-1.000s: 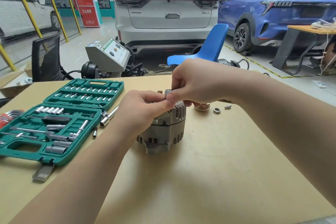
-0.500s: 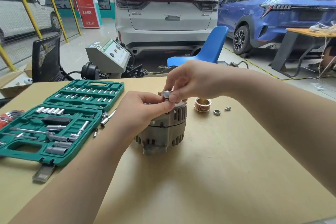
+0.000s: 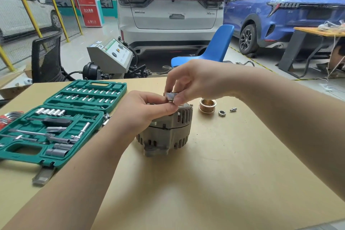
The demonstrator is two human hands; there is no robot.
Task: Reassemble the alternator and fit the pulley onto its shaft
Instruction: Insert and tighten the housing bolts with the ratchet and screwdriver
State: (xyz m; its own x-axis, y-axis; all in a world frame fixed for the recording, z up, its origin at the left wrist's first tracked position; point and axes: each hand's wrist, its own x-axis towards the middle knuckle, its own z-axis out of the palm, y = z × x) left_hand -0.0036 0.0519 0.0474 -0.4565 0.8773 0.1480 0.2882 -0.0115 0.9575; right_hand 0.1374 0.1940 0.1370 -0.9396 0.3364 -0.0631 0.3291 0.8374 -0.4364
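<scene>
The grey alternator [image 3: 168, 130] stands upright mid-tabletop [image 3: 224, 183], with the left hand [image 3: 141, 112] curled over its top. Above it the right hand [image 3: 194, 80] pinches a small silver socket-like piece [image 3: 170, 96], which the left fingertips also touch. The brass pulley [image 3: 207, 105] sits just right of the alternator, a nut [image 3: 222, 113] beside it.

A car workshop: parked white SUV [image 3: 170, 5], blue car [image 3: 283, 11] and open socket set [image 3: 56, 123] on the workbench [image 3: 214, 173]
</scene>
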